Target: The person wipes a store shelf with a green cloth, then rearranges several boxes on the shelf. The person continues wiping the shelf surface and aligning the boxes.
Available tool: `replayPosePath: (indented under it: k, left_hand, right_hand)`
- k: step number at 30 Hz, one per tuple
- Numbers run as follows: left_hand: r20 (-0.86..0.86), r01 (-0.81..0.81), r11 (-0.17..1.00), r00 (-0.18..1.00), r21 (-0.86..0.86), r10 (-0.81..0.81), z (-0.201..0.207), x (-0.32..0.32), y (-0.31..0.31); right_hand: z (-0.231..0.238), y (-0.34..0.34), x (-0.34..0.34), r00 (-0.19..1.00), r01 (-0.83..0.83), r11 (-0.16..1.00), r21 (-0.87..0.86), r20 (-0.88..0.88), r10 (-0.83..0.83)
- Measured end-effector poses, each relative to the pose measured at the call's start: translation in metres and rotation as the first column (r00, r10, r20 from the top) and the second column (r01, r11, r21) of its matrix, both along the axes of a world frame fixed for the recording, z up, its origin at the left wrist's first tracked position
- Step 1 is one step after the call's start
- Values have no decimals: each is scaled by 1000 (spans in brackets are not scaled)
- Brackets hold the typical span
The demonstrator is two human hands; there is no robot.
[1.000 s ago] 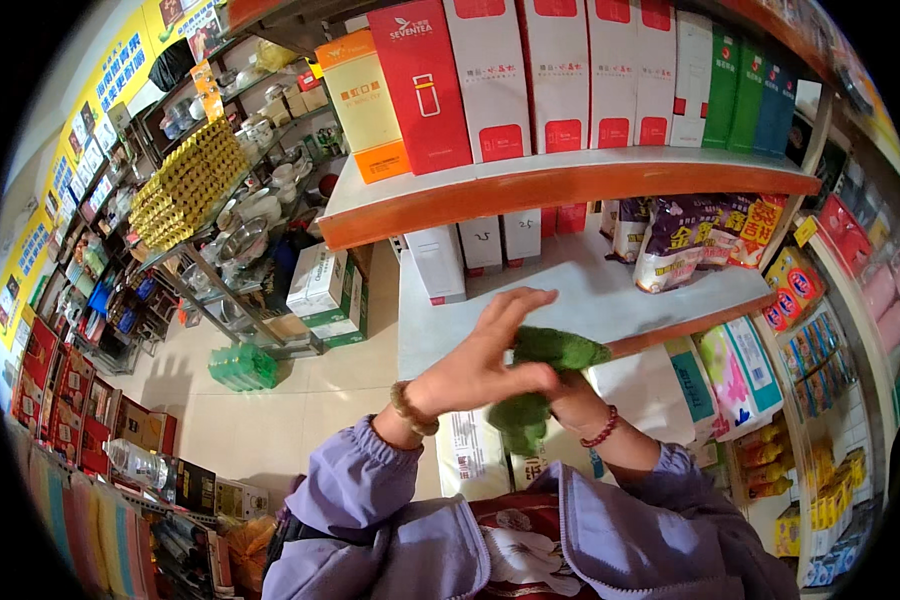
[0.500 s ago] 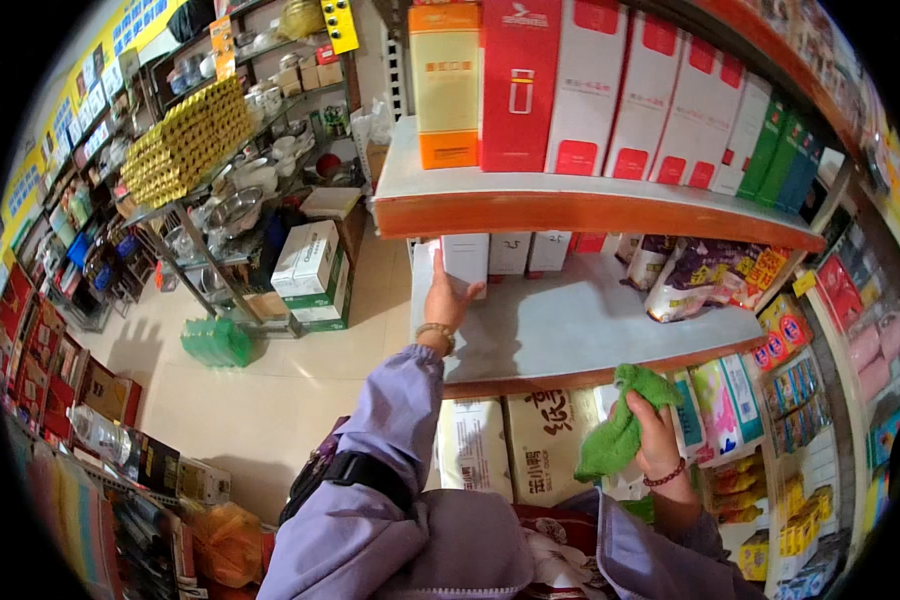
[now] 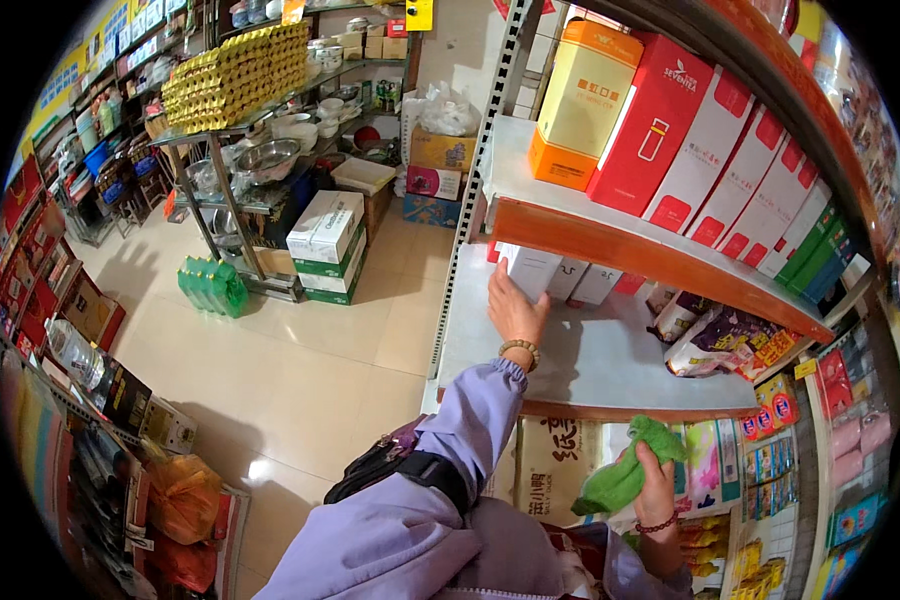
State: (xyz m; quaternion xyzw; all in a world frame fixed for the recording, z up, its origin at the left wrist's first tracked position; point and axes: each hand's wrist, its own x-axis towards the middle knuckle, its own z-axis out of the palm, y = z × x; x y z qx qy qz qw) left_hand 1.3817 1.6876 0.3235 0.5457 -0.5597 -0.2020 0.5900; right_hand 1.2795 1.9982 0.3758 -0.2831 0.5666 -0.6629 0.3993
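Observation:
My left hand (image 3: 518,310) reaches onto the middle shelf (image 3: 610,365) and grips the lower front of a white box (image 3: 532,268). Its fingers lie along the box's left side, with the thumb near the right edge. More white boxes (image 3: 596,284) stand to the right of it, under the upper shelf. A bunched green cloth (image 3: 620,478) is held in my right hand (image 3: 655,490), below the front edge of that shelf. The cloth hangs to the left of the fist.
Tall red and white boxes (image 3: 660,125) and a yellow-orange box (image 3: 585,105) stand on the upper shelf. Purple bags (image 3: 725,345) lie at the middle shelf's right end. Paper packs (image 3: 560,465) sit below. Cartons (image 3: 326,230) and green bottles (image 3: 210,287) are on the floor leftward.
The view has turned left, so the shelves appear farther right and tilted. My left hand stays at the white box, which now looks angled. My right hand still holds the green cloth.

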Motion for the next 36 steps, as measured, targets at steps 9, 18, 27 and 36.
replayPosePath:
  k: [9, 18, 27, 36]
  left_hand:
    - [67, 406, 913, 913, -51, -402, -6, 3, 73]
    - [131, 510, 859, 850, 36, -510, -9, -105, 85]
    - [-24, 410, 911, 912, 36, -409, -5, -186, 53]
    - [407, 576, 817, 752, -23, -519, -31, -158, 87]
  right_hand:
    - [-14, 14, -14, 997, 54, 996, 64, 47, -57]
    - [-12, 33, -36, 983, 105, 994, 9, -154, -102]
    - [-61, 86, -95, 961, 277, 936, 216, -82, -265]
    - [-104, 81, -137, 577, 187, 981, 49, -814, -69]
